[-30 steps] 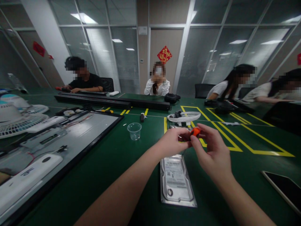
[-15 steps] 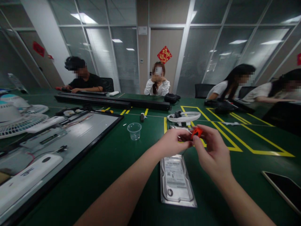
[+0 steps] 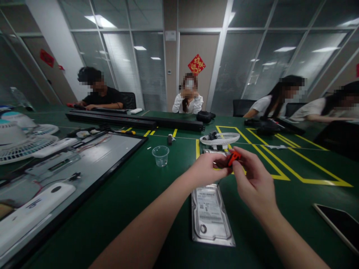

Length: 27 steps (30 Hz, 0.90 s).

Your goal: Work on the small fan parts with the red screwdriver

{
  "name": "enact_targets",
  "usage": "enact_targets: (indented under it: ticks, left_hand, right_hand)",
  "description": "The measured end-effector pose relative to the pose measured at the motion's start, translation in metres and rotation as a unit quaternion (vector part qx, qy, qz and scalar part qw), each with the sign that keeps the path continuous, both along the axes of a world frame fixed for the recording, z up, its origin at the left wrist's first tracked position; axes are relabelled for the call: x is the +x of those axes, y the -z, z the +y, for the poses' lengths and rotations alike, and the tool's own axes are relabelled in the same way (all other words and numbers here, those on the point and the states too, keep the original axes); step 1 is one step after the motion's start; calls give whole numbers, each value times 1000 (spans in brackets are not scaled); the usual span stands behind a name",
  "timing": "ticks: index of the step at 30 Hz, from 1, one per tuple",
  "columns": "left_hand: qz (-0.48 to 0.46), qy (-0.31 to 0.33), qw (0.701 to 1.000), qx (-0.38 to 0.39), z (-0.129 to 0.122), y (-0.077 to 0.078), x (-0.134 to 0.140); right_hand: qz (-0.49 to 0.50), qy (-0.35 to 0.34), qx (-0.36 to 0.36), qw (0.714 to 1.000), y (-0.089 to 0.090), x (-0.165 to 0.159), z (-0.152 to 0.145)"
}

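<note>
Both hands meet above the far end of a silver hard drive (image 3: 211,215) that lies flat, label up, on the green table. Between the thumb and fingers of my right hand (image 3: 256,177) is a small red-and-black object (image 3: 234,158), too small and partly covered to name its kind. My left hand (image 3: 209,168) is closed too, its fingertips pinching the dark left end of this object. Just behind the hands another silver piece (image 3: 215,152) shows in part.
A clear plastic cup (image 3: 160,156) stands left of the hands. Behind them lies a white fan grille (image 3: 220,138). A large flat panel (image 3: 112,153) covers the left side, and a phone (image 3: 340,224) lies at right. Several people sit along the far side.
The red-and-black object has turned slightly in my fingers, so more of its black part shows. Both hands stay in nearly the same place.
</note>
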<state>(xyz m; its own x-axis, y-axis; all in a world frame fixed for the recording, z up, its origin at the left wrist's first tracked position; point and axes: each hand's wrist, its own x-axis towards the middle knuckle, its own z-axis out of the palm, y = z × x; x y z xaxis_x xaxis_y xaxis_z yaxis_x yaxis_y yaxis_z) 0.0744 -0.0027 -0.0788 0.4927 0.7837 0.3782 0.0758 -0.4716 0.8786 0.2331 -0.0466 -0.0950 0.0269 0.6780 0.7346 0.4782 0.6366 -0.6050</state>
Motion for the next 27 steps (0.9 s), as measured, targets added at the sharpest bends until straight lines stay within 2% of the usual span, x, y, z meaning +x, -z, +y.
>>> enact_targets:
  ticks: [5, 10, 16, 19, 23, 27]
  left_hand:
    - [8, -33, 999, 11, -1, -2, -1]
    - [19, 4, 1000, 4, -2, -4, -2]
    - [-10, -35, 999, 17, 0, 1, 0]
    - [-5, -20, 1000, 17, 1, 1, -1]
    - [8, 8, 1000, 11, 2, -1, -2]
    - [7, -21, 1000, 22, 1, 0, -3]
  right_hand:
    - [-26, 40, 25, 999, -2, 0, 1]
    - [3, 5, -2, 1000, -1, -1, 1]
    - [-17, 31, 20, 999, -1, 1, 3]
    - [-16, 35, 21, 999, -1, 1, 3]
    - [7, 2, 2, 1000, -1, 0, 2]
    - [-8, 19, 13, 1000, -2, -1, 2]
